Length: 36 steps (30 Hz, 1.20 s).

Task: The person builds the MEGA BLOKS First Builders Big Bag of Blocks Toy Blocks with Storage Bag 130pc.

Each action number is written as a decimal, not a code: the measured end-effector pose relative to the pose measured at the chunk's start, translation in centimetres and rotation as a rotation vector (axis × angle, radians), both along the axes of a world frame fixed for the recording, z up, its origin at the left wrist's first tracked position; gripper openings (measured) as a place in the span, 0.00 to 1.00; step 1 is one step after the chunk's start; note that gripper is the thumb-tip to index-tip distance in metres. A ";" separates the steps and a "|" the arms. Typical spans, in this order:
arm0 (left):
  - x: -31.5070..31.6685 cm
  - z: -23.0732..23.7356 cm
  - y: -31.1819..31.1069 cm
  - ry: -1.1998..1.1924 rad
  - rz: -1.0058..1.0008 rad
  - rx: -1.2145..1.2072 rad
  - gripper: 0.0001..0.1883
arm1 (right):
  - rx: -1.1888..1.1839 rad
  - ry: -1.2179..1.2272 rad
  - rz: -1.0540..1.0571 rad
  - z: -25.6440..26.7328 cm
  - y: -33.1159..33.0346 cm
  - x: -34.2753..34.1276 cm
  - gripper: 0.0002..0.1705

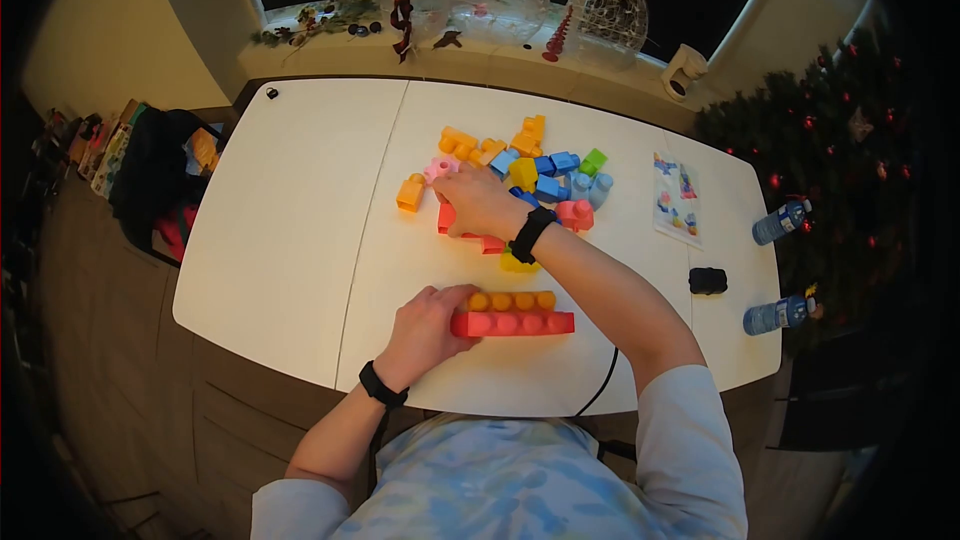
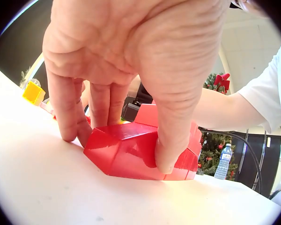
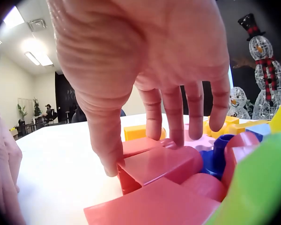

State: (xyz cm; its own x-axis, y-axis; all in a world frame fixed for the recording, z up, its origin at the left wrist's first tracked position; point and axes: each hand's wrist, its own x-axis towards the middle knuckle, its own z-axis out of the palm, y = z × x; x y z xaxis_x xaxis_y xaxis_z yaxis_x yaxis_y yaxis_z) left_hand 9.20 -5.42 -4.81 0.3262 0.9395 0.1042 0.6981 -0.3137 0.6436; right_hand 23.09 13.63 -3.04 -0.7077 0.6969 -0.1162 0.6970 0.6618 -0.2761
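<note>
"Where's the long red block (image 1: 525, 324)?"
"By the table's (image 1: 270, 220) near edge, pinched in the left hand's (image 1: 425, 328) fingers, an orange block (image 1: 512, 301) along its far side."
"And the right hand (image 1: 482, 202)?"
"Fingers spread over red blocks (image 3: 159, 164); whether gripping, I can't tell."

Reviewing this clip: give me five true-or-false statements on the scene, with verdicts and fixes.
1. The left hand grips the long red block. True.
2. The right hand is flat on the person's lap. False: the right hand is at the block pile.
3. Two bottles are by the table's right edge. True.
4. Only one wrist wears a black band. False: both wrists wear black bands.
5. The picture sheet lies between pile and bottles. True.
</note>
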 end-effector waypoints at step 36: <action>0.1 -0.7 0.0 0.007 0.039 -0.034 0.51 | -0.300 0.347 0.061 5.8 -11.7 6.4 0.12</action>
